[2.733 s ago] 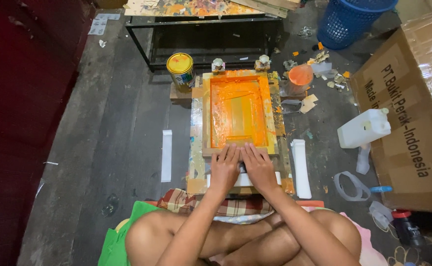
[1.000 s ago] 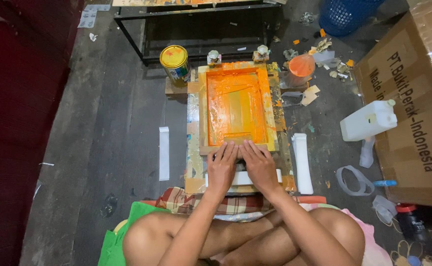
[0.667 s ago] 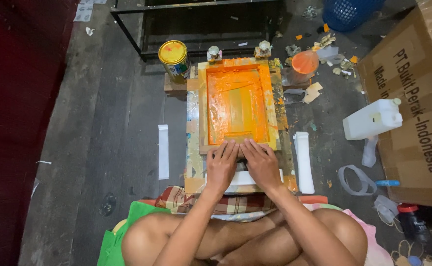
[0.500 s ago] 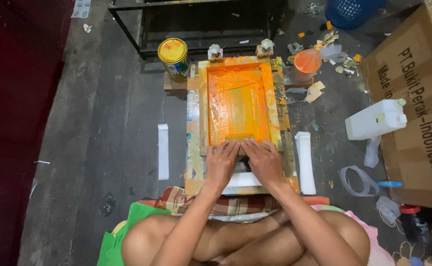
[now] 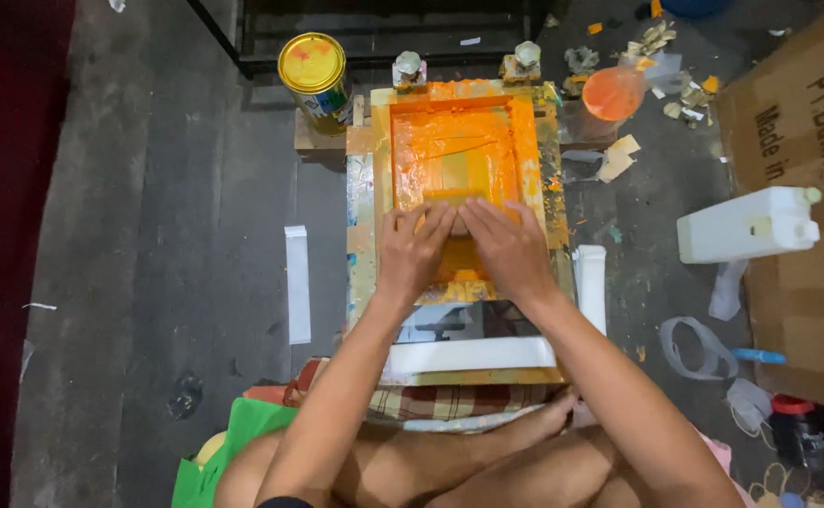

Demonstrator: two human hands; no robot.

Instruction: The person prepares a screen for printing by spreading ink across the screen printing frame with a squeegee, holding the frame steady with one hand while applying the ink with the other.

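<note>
Two hands, both yours — your left hand (image 5: 412, 252) and right hand (image 5: 509, 249) lie side by side, fingers pressed together and bent down over one squeegee (image 5: 453, 199), of which only a narrow orange-smeared strip shows past your fingertips. The grip is a flat press from above; how far the fingers wrap behind the bar cannot be told.

One printing screen (image 5: 456, 155), wooden frame, mesh coated in orange ink — the squeegee sits inside it, toward its near half, directly under your fingers.

Two metal clamps (image 5: 409, 68) at the frame's far edge, one per corner.

One paint can (image 5: 314, 77), yellow lid, on a block just left of the frame's far corner.

One orange-filled cup (image 5: 613, 91), beyond the frame's right corner.

Two white strips: one (image 5: 296, 283) on the floor to the left, well apart; one (image 5: 590, 286) just beside the frame on the right.

One white jerrycan (image 5: 747, 224), lying on its side, far right, against one cardboard box (image 5: 807, 179).
</note>
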